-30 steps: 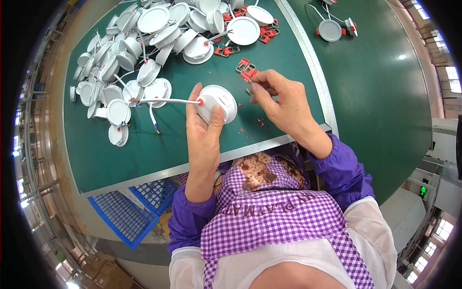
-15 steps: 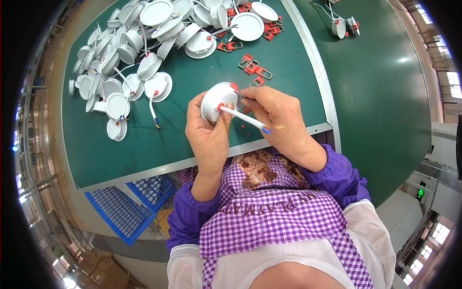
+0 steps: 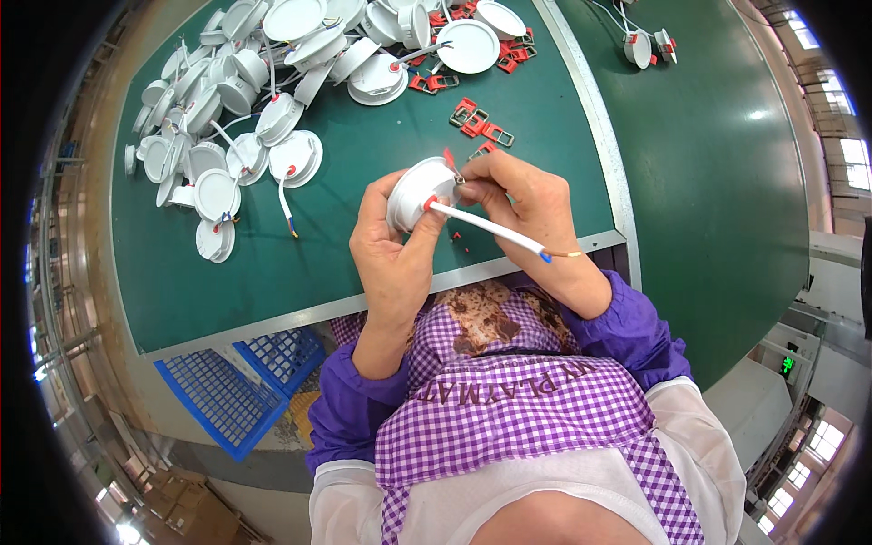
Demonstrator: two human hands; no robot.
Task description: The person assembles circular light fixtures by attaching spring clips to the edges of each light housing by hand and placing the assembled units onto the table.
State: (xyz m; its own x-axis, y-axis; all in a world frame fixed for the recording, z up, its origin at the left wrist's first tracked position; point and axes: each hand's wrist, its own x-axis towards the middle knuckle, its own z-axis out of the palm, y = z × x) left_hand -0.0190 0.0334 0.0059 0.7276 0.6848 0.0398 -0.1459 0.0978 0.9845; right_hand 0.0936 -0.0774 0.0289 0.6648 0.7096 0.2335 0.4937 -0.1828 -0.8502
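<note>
My left hand (image 3: 392, 250) is closed round a white round downlight (image 3: 413, 198), its thumb across the back near the red grommet. From that grommet a white cable (image 3: 490, 227) runs out over my right hand and ends in bare blue, brown and yellowish wires. At the downlight's right rim, my right hand (image 3: 527, 204) pinches a red-and-metal spring clip (image 3: 452, 163) between thumb and forefinger. The clip touches the rim; whether it is seated there is hidden by the fingers.
A heap of white downlights (image 3: 216, 195) covers the green table's (image 3: 300, 300) far left. Loose red spring clips (image 3: 474, 123) lie beyond my hands. A metal edge strip (image 3: 595, 118) divides off a second green surface at right, with more downlights (image 3: 639, 50). Blue baskets (image 3: 222, 400) stand below left.
The downlight has tilted and shifted slightly right in my left hand, and its cable end has swung right. The clip in my right fingers now stands more upright at the rim.
</note>
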